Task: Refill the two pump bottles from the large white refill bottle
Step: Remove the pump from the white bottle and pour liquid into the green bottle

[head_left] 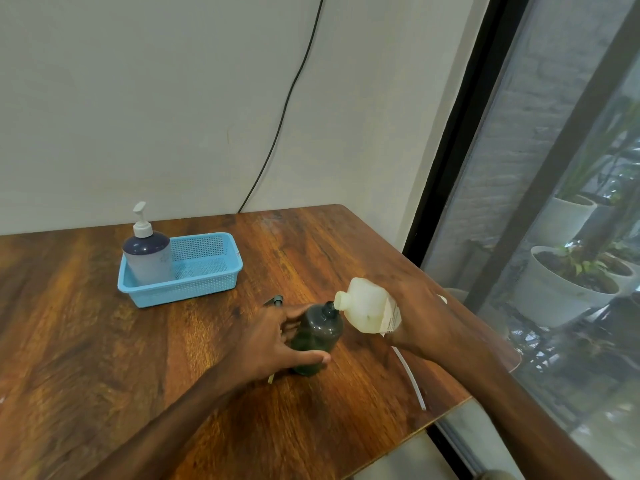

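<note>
A dark green bottle (317, 336) stands upright on the wooden table (104, 341) with its pump off and its neck open. My left hand (273, 341) grips its body from the left. My right hand (415, 317) holds the large white refill bottle (367, 304) tipped over, its spout touching the open neck of the dark bottle. A second pump bottle (147, 258), dark blue on top with a white pump, stands in the left end of a blue basket (207, 271). A dark pump head (275, 300) lies on the table behind my left hand.
A thin white tube (410, 379) lies on the table near its right edge, under my right forearm. A black cable (287, 98) runs down the wall behind the table. A window with potted plants (571, 275) outside is on the right.
</note>
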`<state>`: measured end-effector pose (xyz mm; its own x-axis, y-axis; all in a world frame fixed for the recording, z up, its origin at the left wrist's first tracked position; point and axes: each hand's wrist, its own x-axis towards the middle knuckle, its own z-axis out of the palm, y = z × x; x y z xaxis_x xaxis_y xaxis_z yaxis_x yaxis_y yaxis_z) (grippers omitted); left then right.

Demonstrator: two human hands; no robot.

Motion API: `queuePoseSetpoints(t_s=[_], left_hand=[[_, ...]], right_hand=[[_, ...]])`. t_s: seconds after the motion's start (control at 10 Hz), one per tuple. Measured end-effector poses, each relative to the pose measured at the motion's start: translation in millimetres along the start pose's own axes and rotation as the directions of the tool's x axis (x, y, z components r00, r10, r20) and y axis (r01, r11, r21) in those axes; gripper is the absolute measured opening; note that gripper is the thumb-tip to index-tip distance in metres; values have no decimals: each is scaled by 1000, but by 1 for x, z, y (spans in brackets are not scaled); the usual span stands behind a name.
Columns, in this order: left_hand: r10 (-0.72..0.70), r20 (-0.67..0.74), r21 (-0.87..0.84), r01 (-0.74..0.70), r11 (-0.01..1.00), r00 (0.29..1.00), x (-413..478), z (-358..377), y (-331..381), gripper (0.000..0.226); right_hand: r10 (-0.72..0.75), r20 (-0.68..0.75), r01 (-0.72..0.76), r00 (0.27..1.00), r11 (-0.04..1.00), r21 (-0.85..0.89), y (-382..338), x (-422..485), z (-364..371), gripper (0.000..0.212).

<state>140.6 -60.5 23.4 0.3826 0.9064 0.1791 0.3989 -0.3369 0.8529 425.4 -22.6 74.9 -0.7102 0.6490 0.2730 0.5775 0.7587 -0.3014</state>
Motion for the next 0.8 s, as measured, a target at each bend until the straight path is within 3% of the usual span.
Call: queuePoseSetpoints(t_s=[0.1, 0.2, 0.3, 0.4, 0.5, 0.6, 0.7, 0.8], left_hand=[[-9, -5, 11, 10, 1000, 1000, 0, 0, 0, 76], [4, -3, 18, -4, 1000, 1000, 0, 0, 2, 74], [14, -8, 10, -14, 1000, 1000, 0, -1, 0, 74], [28, -11, 11, -28, 1000, 1000, 0, -1, -1, 79], [26, -12, 2, -26, 1000, 1000, 1, -1, -1, 81], [31, -3, 0, -31, 1000, 1000, 1, -1, 1, 78], [18, 3, 0, -18, 1000, 1000, 1, -1, 2, 78], [13, 7, 8, -13, 1000, 1000, 1, -1, 1, 76]], right_hand=[[11, -10, -11, 1000, 1000, 22, 11, 2, -3, 64], [-215, -188, 253, 958, 945, 210, 33, -8, 8, 60], [-103, 73, 65, 992, 911, 407, 23, -8, 6, 64], [-54, 208, -41, 977, 904, 426, 7, -1, 0, 56], [22, 210, -85, 977, 951, 297, 7, 2, -3, 65], [-22, 311, -60, 950, 966, 251, -7, -1, -5, 62], [407, -22, -405, 913, 898, -171, -40, -6, -17, 83], [335, -36, -336, 941, 922, -192, -43, -2, -19, 84]])
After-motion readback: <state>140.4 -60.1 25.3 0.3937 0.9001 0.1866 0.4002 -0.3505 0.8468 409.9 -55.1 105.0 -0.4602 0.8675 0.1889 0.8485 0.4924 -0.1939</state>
